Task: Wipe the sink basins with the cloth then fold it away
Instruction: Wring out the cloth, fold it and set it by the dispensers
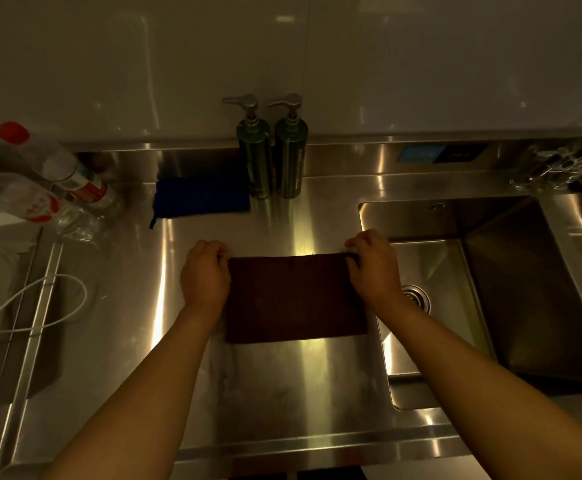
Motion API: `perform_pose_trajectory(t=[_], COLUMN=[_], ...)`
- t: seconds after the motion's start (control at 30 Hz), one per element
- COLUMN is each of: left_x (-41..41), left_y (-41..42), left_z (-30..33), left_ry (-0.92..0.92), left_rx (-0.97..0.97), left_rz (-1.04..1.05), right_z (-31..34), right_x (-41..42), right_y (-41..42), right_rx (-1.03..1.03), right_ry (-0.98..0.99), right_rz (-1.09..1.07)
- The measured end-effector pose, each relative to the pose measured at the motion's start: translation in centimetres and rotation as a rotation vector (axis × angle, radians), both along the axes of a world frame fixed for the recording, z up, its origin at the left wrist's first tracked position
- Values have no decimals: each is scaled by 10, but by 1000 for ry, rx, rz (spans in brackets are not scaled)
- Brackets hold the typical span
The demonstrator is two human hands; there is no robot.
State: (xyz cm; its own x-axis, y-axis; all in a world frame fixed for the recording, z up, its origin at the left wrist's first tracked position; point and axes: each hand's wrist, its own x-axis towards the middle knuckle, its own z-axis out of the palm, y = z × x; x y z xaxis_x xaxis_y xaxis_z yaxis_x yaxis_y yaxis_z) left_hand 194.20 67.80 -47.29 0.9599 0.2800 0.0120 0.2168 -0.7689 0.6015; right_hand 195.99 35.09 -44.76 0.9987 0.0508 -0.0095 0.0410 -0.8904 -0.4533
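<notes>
- Cloth (pixel 294 299): dark brown, lying flat as a rectangle on the steel counter (pixel 275 382), between the two hands. Far edge straight, near edge slightly skewed. Looks folded over; layers hard to count in the dim light.
- Far left of the left hand: clear plastic bottles (pixel 40 188) with red caps and labels, lying or leaning at the counter's edge. Nearer than these, a white cable (pixel 57 306) loops over the counter's left rim.
- Beyond the left hand: a blue cloth (pixel 201 197), flat against the counter's back ledge, a loop tag hanging off its left corner.
- Left hand (pixel 204 271): fingers curled, pinching the cloth's far left corner. Forearm bare.
- Beyond the cloth, midway between the hands: two dark green pump bottles (pixel 274 161), upright, side by side, just right of the blue cloth.
- Right hand (pixel 372 265): fingers curled, pinching the cloth's far right corner. Wrist passes over the basin's left rim.
- Right of the right hand: sink basin (pixel 511 289), stainless, sunk into the counter. Drain (pixel 417 297) shows just past the wrist.
- Far right, beyond the basin: clear glassware (pixel 559 168) on the back ledge, blurred.
</notes>
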Motion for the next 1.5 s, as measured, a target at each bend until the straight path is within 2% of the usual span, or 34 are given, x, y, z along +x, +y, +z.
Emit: perform_pose_trajectory(t=[0.07, 0.17, 0.27, 0.37, 0.53, 0.73, 0.87, 1.03, 1.3, 1.4, 1.5], left_x=[-8, -37, -81, -118, -127, -130, -139, -188, -265, -265, -261], left_y=[-6, -12, -4, 10, 8, 4, 3, -12, -85, -95, -77], left_z=[5, 14, 14, 8, 9, 9, 10, 12, 7, 12, 19], left_ry=[-33, -28, 63, 131, 141, 123, 180, 187, 353, 332, 276], left_rx=[-26, -19, 61, 131, 199, 226, 204, 165, 72, 47, 42], left_rz=[18, -266, -495, -588, -530, -469, -437, -453, -531, -531, -518], right_z=[5, 7, 4, 0, -1, 0, -2, -2, 7, 15, 16], right_x=[-19, -54, -82, -104, -118, -121, -120, -114, -118, -147, -191], right_y=[11, 20, 9, -6, -19, -15, -19, -24, -24, -6, 20], right_rx=[-9, 57, 134, 192, 26, -83, -108, -111, -139, -130, -66], right_ry=[-8, 104, 168, 200, 268, 182, 171, 128, 25, 13, 127], right_rz=[123, 287, 176, 100, 184, 174, 145, 162, 111, 273, 482])
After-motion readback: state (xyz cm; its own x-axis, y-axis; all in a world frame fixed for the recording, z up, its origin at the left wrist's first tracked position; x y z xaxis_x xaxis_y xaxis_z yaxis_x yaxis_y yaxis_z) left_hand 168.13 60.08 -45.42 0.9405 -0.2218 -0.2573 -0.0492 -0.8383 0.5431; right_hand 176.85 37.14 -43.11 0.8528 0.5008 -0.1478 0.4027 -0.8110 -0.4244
